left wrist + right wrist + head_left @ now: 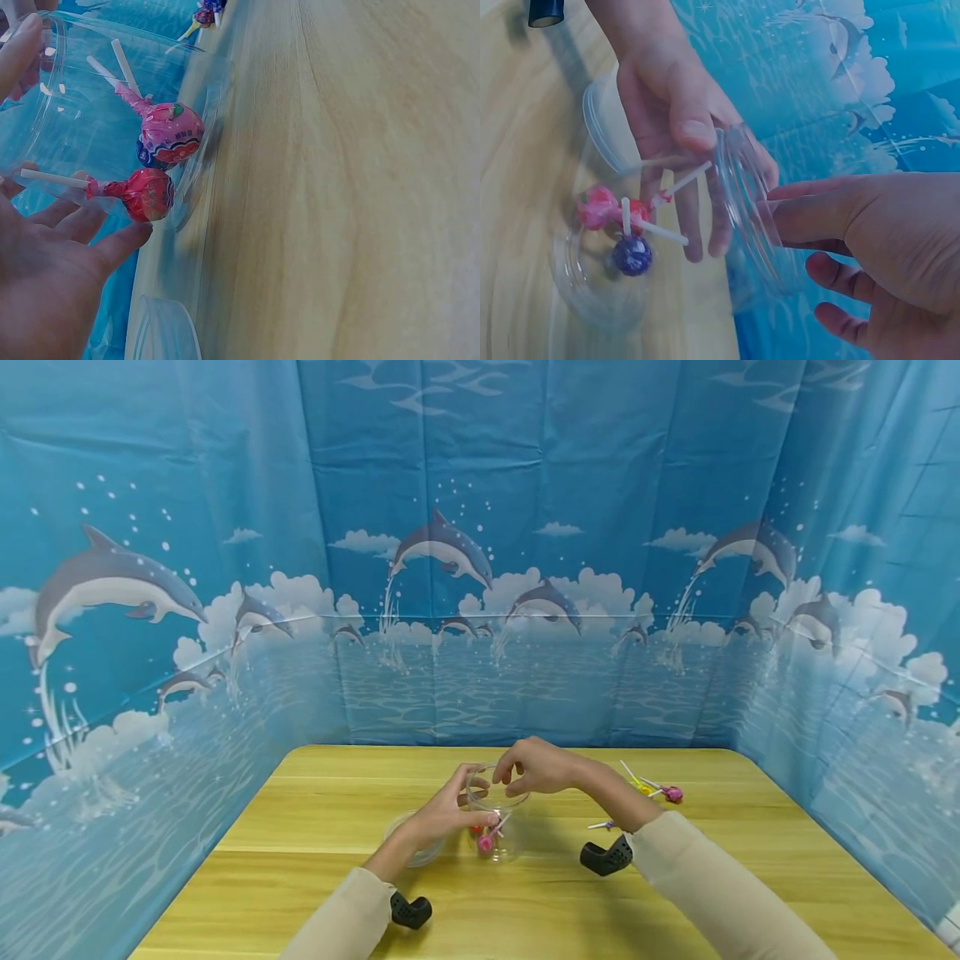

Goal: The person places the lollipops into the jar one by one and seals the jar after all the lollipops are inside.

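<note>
A clear jar stands on the wooden table, its open mouth facing up. My left hand holds it from the left, thumb and fingers around its wall. Inside lie a pink lollipop, a red lollipop and a purple lollipop, with their white sticks leaning upward. Over the mouth, my right hand reaches in from the right. Its thumb and forefinger dip past the rim, while the other fingers hang loosely curled outside. Nothing shows between the right fingertips.
Beside my left wrist a clear round lid lies on the table. To the right are a yellow lollipop, a magenta lollipop and another lollipop partly behind my right forearm. A blue dolphin-print curtain borders the table.
</note>
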The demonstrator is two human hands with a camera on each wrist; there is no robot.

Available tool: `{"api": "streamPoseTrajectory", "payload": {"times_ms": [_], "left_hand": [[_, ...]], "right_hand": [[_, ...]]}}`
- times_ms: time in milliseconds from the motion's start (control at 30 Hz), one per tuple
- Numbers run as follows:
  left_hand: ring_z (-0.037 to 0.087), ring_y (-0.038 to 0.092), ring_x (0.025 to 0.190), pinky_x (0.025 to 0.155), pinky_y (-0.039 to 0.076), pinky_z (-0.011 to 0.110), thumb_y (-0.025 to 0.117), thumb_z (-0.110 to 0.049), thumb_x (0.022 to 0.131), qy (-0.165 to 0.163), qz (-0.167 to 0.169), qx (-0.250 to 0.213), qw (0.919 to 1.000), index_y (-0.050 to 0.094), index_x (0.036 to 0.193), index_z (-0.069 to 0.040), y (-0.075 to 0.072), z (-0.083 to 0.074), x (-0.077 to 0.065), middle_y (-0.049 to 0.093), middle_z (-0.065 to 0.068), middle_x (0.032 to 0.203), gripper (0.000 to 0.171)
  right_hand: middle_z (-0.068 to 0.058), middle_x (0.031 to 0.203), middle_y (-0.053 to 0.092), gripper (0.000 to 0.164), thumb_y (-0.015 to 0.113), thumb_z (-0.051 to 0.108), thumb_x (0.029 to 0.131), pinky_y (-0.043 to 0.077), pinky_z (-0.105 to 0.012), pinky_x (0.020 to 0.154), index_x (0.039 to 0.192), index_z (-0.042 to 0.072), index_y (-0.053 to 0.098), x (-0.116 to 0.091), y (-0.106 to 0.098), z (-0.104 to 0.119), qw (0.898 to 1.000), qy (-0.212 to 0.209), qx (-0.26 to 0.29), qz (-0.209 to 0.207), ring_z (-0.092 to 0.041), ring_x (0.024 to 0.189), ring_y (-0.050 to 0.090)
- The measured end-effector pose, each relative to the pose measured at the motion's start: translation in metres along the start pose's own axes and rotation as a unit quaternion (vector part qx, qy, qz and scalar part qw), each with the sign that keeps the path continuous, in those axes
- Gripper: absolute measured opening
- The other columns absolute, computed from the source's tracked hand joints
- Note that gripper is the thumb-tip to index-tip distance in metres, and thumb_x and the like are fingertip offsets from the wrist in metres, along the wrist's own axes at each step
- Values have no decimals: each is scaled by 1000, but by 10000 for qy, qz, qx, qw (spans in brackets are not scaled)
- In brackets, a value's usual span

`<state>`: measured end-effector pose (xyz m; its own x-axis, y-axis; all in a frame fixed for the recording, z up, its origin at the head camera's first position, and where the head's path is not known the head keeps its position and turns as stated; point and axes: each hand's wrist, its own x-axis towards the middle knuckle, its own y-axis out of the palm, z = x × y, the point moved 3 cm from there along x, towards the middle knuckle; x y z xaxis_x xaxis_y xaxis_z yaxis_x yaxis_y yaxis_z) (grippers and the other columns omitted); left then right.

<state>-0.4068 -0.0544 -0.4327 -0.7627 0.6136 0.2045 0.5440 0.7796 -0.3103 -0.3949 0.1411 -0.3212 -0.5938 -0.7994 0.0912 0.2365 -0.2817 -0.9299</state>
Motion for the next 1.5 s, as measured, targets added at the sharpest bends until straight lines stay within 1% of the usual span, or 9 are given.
{"api": "streamPoseTrajectory", "payload": {"times_ms": [133,233,433,567,833,1100,1300,1433,1500], "left_hand": [[43,44,138,107,42,58,74,-31,97,-24,-6,-8,10000,31,157,-20,1,0,0,45,15,146,74],[44,44,138,107,42,58,76,-32,96,-45,-36,-36,10000,33,155,-22,1,-1,-1,46,12,144,74],[47,43,139,106,43,60,76,-31,96,-103,-75,-100,9999,33,154,-22,1,-2,0,47,12,144,73],[47,43,139,107,42,60,78,-33,95,-112,-90,-94,9999,33,154,-21,2,-3,0,47,12,144,75],[39,44,142,109,42,58,80,-35,93,-119,-97,-52,9999,33,154,-23,1,-2,0,46,12,145,78],[38,41,144,109,42,57,79,-36,94,-93,-43,-65,9999,32,155,-23,1,-1,-2,43,12,147,78],[37,41,144,109,41,57,78,-36,95,-102,-43,-23,9999,32,155,-24,0,-1,-4,43,11,147,77],[37,41,144,110,41,57,77,-34,95,-91,-46,-73,9999,32,155,-22,1,0,-3,42,13,148,76],[38,41,144,110,40,58,77,-33,96,-92,-42,-89,9999,31,156,-22,1,0,-3,41,14,149,76]], "right_hand": [[4,103,73,19,76,9,95,54,-31,77,114,8,79,-8,-6,-2,10000,19,37,-84,-17,90,66],[3,105,73,19,76,9,95,54,-32,77,114,8,78,-15,-12,-3,9998,78,29,-166,-16,91,65],[-1,105,73,18,74,9,97,54,-34,77,114,8,78,-31,-22,-7,9993,230,69,-288,-14,91,64],[2,104,73,17,74,11,97,54,-33,77,114,9,78,-43,-29,-10,9986,386,95,-349,-14,91,63],[3,108,73,18,72,12,99,55,-35,77,115,8,77,-73,-38,-22,9974,546,111,-463,-12,91,64],[5,104,72,17,72,14,99,55,-34,75,115,8,77,-100,-39,-38,9951,792,165,-576,-12,88,64],[1,107,72,18,71,14,99,55,-33,73,115,7,76,-122,-39,-50,9925,972,232,-699,-13,86,64],[-4,110,72,18,70,13,100,55,-32,68,116,4,75,-139,-37,-59,9900,1098,466,-748,-16,82,64],[-5,109,71,19,69,13,101,55,-32,66,116,3,74,-147,-34,-64,9878,1212,634,-741,-21,81,65]]}}
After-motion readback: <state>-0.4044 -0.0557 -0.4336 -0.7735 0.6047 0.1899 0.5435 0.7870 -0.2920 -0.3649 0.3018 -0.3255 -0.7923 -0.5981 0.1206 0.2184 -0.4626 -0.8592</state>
